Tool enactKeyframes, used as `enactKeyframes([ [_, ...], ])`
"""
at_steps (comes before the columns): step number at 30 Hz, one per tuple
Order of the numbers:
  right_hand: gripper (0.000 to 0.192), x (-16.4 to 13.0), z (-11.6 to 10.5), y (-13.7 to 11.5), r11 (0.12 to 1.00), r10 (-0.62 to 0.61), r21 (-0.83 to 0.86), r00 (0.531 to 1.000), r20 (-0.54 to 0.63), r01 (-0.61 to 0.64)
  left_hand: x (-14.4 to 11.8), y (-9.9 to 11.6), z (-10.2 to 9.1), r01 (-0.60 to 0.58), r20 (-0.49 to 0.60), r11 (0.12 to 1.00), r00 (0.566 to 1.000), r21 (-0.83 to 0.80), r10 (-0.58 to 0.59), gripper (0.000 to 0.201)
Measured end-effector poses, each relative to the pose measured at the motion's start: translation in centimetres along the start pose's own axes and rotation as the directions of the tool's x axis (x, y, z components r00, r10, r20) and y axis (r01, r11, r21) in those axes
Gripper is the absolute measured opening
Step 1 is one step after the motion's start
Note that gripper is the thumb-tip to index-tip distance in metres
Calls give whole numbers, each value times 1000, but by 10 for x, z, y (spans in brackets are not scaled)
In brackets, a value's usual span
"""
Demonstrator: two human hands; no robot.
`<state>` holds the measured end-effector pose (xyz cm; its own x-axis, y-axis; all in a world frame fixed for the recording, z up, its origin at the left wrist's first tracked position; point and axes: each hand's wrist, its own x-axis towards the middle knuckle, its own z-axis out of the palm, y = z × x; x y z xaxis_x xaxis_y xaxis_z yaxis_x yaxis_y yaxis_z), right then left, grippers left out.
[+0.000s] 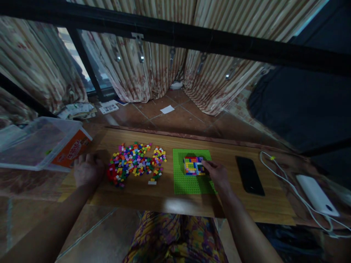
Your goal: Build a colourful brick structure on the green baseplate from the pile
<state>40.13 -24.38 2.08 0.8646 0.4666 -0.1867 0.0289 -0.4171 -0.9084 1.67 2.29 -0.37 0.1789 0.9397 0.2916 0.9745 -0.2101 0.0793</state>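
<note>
A low, hollow rectangular build of multicoloured toy bricks (194, 166) stands on a green studded baseplate (182, 185). At the right edge of this build, the fingers of my right hand (218, 176) are pinched together on a toy brick. Whether that brick is loose or part of the build, I cannot tell. My left hand (87, 171) rests at the left end of the wooden table (131, 199), fingers curled in, nothing visible in it. To its right spreads a pile of loose small bricks (137, 160) in many colours, with a red round piece (111, 172) at its near-left side.
A clear plastic box (41, 142) with an orange label stands beside my left hand. A black phone (250, 175) lies right of the baseplate. Farther right are a white power bank (317, 194) and a white cable (296, 190). A dark metal bar (175, 34) crosses before striped curtains.
</note>
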Motion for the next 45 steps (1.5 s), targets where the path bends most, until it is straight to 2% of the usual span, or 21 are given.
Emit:
enactKeyframes([
  [2,47,-7,-3,-1,999,-50,-3,994,-102,50,-1,1,-1,-3,-4,1000,1000,-22,3,38],
  [4,45,-21,-5,-5,987,-161,-25,969,-186,159,-1,2,-1,-10,-11,999,1000,-36,10,36],
  [7,37,-54,3,-15,953,-299,-6,939,-172,302,-2,2,-1,-12,-18,999,1000,-40,11,35],
  [9,29,-81,15,-21,930,-367,-3,929,-39,368,-3,2,0,-6,-23,999,1000,-37,6,34],
  [10,25,-94,24,-23,915,-400,-20,913,82,403,-3,2,0,-3,-23,999,1000,-35,2,34],
  [12,20,-114,43,-24,876,-443,-57,847,293,478,-4,3,0,8,-18,999,1000,-36,-8,34],
  [14,20,-128,63,-22,845,-455,-81,790,412,529,-4,3,0,10,-11,999,1000,-51,-11,34],
  [19,18,-132,101,-17,708,-514,-192,682,520,680,-4,2,0,9,-17,997,1000,-79,-11,34],
  [23,17,-131,117,-17,603,-550,-274,639,538,749,-4,2,1,-2,-27,997,1000,-75,0,35],
  [27,14,-135,126,-16,542,-565,-325,622,542,775,-5,2,0,3,-17,996,1000,-85,-5,35],
  [32,18,-133,126,-11,547,-591,-288,606,532,786,-5,4,-2,22,-9,994,1000,-105,-23,35],
  [38,21,-128,118,-6,611,-550,-278,650,524,741,-5,5,-4,7,-11,994,1000,-112,-8,35],
  [42,22,-123,111,-4,671,-568,-221,682,460,708,-5,5,-3,12,-8,994,1000,-108,-13,34],
  [45,23,-116,107,-5,684,-597,-202,697,398,701,-5,4,-2,15,-9,995,1000,-98,-16,34],
])
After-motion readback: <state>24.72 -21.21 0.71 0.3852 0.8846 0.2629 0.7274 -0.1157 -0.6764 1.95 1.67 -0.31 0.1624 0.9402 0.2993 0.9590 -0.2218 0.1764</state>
